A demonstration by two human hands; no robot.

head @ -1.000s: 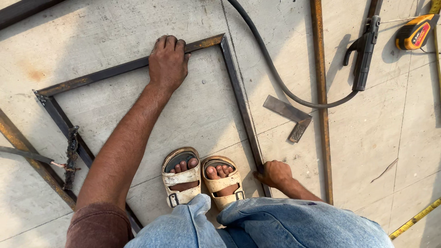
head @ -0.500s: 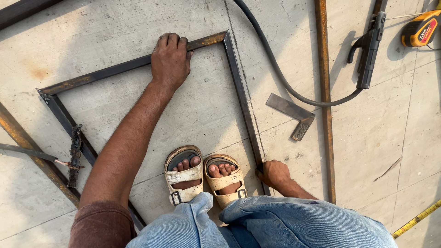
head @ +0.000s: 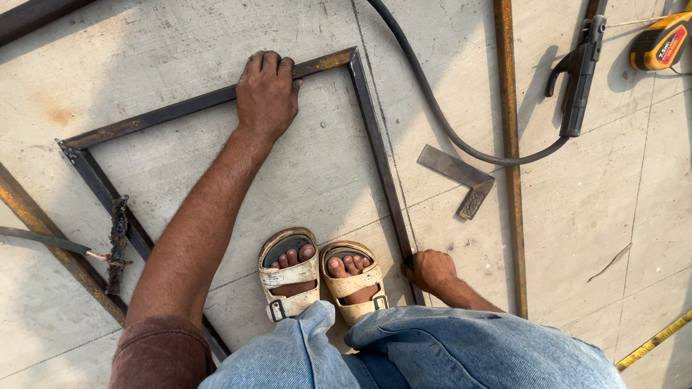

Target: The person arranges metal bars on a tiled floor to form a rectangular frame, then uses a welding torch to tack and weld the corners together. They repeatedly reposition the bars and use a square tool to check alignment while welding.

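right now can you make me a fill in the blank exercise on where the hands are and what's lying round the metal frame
1. The left hand presses on the far bar of the metal frame, while the right hand grips the ____ bar near the sandals.
2. The black cable runs to the electrode ____ lying on the concrete floor.
3. The tape measure at the top right has an orange and ____ case.
4. Both feet stand ____ the frame.

Missing words: right side; holder; black; inside

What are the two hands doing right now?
Left hand: flat, palm down, pressing the far bar of the metal frame.
Right hand: curled shut on the frame's near right side.
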